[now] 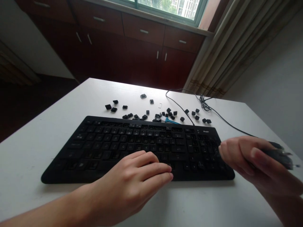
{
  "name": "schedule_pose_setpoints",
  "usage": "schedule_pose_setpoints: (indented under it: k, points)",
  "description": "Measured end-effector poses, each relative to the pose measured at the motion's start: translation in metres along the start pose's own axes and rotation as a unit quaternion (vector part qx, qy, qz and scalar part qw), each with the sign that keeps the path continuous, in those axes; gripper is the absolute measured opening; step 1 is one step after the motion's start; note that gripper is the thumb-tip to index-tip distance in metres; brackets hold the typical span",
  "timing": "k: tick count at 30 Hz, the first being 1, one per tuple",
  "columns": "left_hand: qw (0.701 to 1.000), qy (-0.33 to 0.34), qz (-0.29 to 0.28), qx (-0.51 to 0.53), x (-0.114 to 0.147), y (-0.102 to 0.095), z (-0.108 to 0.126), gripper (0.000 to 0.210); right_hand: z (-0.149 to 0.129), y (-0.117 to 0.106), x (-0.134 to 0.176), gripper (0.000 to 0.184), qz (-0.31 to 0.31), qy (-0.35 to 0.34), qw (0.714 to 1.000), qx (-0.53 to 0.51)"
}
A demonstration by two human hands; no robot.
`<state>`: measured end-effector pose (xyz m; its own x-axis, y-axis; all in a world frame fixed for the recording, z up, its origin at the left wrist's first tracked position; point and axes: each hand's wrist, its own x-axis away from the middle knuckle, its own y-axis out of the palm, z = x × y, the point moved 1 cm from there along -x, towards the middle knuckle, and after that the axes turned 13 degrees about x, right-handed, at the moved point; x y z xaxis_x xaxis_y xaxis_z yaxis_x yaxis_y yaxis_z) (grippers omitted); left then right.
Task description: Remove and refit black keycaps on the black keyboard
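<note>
A black keyboard [142, 156] lies across the table, several of its keys missing and their sockets bare. My left hand [139, 179] rests on its lower edge near the space bar, fingers side by side and lightly bent, holding nothing visible; the thumb is hidden. Over the table at the keyboard's right end, my right hand [251, 160] is closed round a dark tool [280, 157] with metal bits sticking out of its far end. The hand is slightly blurred, and its fingers hide most of the tool, so its exact kind is unclear.
Loose black keycaps [144, 117] are scattered behind the keyboard. Among them lies a small blue brush [171, 121] with pale bristles. A bent metal wire [160, 105] lies farther back. The keyboard's black cable [227, 121] runs along the right of the white table [78, 104].
</note>
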<state>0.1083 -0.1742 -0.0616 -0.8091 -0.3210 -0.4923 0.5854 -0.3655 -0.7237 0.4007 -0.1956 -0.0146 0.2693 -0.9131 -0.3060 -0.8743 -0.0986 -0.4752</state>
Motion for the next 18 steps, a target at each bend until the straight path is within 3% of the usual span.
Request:
schedule_pose_setpoints:
  k: [3,6,12,18]
  points:
    - [1.000,-0.003,0.002,0.002,0.001,0.001,-0.001,0.031,-0.010,0.004,-0.001,0.033,-0.033,0.017,0.991,0.127]
    - [1.000,-0.003,0.008,0.000,0.002,0.002,-0.001,0.032,-0.007,0.001,0.008,0.010,-0.089,-0.037,0.955,0.282]
    - [1.000,0.003,0.008,0.006,0.003,0.002,0.000,0.031,0.021,0.004,0.042,0.035,-0.080,-0.109,0.908,0.396]
    - [1.000,0.008,0.008,0.007,0.004,0.003,-0.001,0.033,0.025,0.011,0.051,0.038,-0.073,-0.135,0.908,0.391]
